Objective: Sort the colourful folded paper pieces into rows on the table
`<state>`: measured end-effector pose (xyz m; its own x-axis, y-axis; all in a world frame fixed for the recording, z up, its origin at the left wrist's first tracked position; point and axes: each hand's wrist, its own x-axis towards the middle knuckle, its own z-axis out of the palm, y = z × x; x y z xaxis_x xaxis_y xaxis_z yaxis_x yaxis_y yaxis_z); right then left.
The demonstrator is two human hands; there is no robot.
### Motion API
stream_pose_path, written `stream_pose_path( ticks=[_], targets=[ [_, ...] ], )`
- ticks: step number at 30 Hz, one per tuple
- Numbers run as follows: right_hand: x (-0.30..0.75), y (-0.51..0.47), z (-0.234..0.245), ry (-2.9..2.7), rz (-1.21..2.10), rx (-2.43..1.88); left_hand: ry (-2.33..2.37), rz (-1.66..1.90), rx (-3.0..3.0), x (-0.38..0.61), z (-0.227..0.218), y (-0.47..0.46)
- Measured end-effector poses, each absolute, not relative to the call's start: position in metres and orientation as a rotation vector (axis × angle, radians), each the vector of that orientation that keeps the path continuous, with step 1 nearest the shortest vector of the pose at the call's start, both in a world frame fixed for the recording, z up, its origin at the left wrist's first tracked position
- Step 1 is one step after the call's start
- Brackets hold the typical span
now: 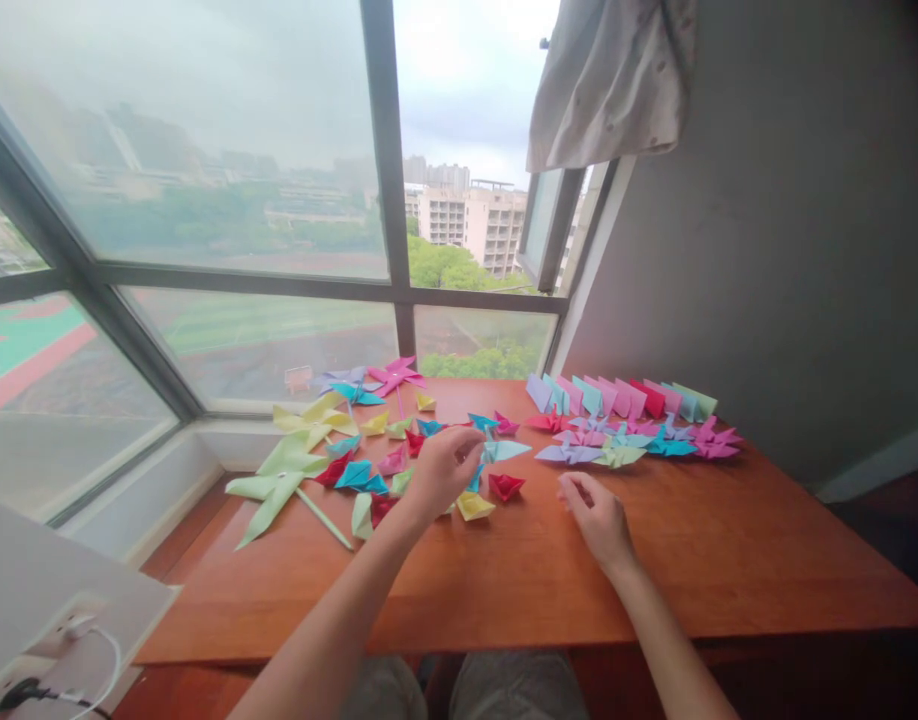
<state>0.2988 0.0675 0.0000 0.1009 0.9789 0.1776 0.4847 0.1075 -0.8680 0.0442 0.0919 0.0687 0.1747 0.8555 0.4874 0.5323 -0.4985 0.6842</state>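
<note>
Over the folded paper boats, my left hand [445, 472] pinches a light blue paper crane [505, 451] at its left end; the fingertips partly hide the hold. To the right, my right hand [598, 520] hovers low above the table, fingers curled together, with nothing visible in them. A red paper boat [506, 487] and a yellow paper boat [475, 506] sit between and below the hands. Beyond my right hand stand rows of paper cranes, including a lavender crane [568, 454] and a pale green crane [620, 457].
Paper pinwheels, such as a green pinwheel [279, 478] and a pink pinwheel [396, 376], lie at the left of the wooden table [504, 600]. Behind the cranes, a row of folded coloured papers [624, 398] stands along the back. Windows [241, 200] and a curtain [613, 80] are beyond.
</note>
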Motion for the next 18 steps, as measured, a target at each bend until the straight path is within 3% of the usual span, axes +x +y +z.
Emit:
stream_pose_path(
  ticks=[5,18],
  targets=[
    [0.265,0.064,0.008,-1.293,1.167,-1.255,1.185,1.138,2.213,0.063,0.063,0.077],
    [0.242,0.057,-0.004,-1.135,1.197,-1.183,1.025,0.966,2.346,0.070,0.054,0.047]
  ],
)
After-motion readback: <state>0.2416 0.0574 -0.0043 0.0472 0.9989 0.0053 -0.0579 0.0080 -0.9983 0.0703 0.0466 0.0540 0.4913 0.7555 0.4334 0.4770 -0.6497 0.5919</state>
